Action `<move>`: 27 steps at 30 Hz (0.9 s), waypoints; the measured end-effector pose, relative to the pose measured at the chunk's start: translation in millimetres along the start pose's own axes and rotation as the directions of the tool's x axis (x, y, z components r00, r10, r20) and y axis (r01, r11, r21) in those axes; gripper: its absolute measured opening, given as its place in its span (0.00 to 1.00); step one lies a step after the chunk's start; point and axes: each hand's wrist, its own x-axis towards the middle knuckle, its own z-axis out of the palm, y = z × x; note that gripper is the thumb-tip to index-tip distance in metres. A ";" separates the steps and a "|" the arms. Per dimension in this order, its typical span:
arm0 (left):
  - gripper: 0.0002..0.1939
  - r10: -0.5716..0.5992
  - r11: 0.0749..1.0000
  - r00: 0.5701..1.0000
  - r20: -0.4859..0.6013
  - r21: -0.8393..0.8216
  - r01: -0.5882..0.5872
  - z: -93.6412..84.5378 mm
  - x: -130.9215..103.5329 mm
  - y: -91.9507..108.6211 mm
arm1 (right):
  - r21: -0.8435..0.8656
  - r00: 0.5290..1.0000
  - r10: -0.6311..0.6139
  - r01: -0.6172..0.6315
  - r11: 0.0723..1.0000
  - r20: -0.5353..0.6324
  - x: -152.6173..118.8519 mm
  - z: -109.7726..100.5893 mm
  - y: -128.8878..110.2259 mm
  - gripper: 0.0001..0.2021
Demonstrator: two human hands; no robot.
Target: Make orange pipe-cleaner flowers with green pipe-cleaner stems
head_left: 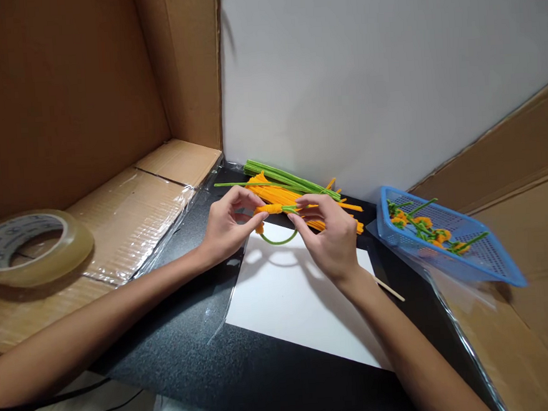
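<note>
Between my hands, above a white sheet point(280, 299), is an orange pipe cleaner coil point(274, 209) with a green pipe cleaner point(280, 242) bent into a loop beneath it. My left hand point(235, 224) pinches the coil's left end between thumb and fingers. With thumb and fingertips, my right hand point(327, 233) grips the green pipe cleaner at the coil's right end. Just behind the hands lie a bundle of orange pipe cleaners point(283, 195) and a bundle of green pipe cleaners point(295, 180). The right hand partly hides the orange bundle.
A blue basket point(494, 262) at the right holds several orange and green pipe cleaner pieces point(433, 235). A thin wooden stick point(390, 289) lies by my right forearm. On cardboard at the left rests a roll of clear tape point(77, 244). A white wall point(362, 68) stands behind the black table point(190, 355).
</note>
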 end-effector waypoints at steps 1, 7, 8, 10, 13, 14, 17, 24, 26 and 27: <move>0.14 0.004 1.000 1.000 -0.023 0.003 -0.003 0.5 -0.1 -0.4 | 0.056 0.995 0.093 -0.091 0.994 -0.030 -0.8 2.4 -2.6 0.07; 0.13 0.033 0.999 0.995 -0.089 0.018 -0.031 3.8 -3.9 -0.9 | 0.395 0.902 0.430 -0.407 0.823 0.035 -2.6 12.6 -9.2 0.10; 0.13 0.033 0.999 0.996 -0.081 0.016 -0.032 4.2 -4.6 -0.6 | 0.419 0.889 0.454 -0.434 0.798 0.056 -2.3 12.8 -8.5 0.10; 0.12 0.030 0.999 0.998 -0.061 0.015 -0.029 4.5 -5.3 0.2 | 0.413 0.886 0.462 -0.436 0.800 0.041 -1.6 12.1 -6.4 0.09; 0.10 0.043 0.998 0.999 -0.032 0.044 -0.042 3.6 -4.9 1.6 | 0.308 0.937 0.345 -0.314 0.898 -0.050 -1.5 8.9 -3.3 0.06; 0.10 0.061 0.996 0.998 -0.026 0.059 -0.059 3.0 -4.6 1.9 | 0.256 0.956 0.285 -0.259 0.932 -0.070 -1.6 7.7 -2.7 0.06; 0.08 0.118 0.988 0.993 0.007 0.103 -0.118 1.1 -3.9 2.0 | 0.095 0.991 0.107 -0.099 0.991 -0.086 -2.0 4.6 -2.9 0.06; 0.07 0.206 0.966 0.977 0.063 0.146 -0.213 0.2 -5.2 -5.3 | -0.005 0.997 -0.067 0.066 0.998 -0.033 -3.2 5.8 -4.8 0.08; 0.07 0.242 0.955 0.967 0.074 0.159 -0.251 0.5 -5.4 -7.3 | -0.013 0.995 -0.096 0.096 0.995 -0.020 -3.5 6.2 -4.3 0.08; 0.07 0.258 0.949 0.962 0.084 0.163 -0.269 0.6 -5.4 -7.8 | -0.017 0.994 -0.106 0.106 0.994 -0.017 -3.6 6.2 -4.0 0.09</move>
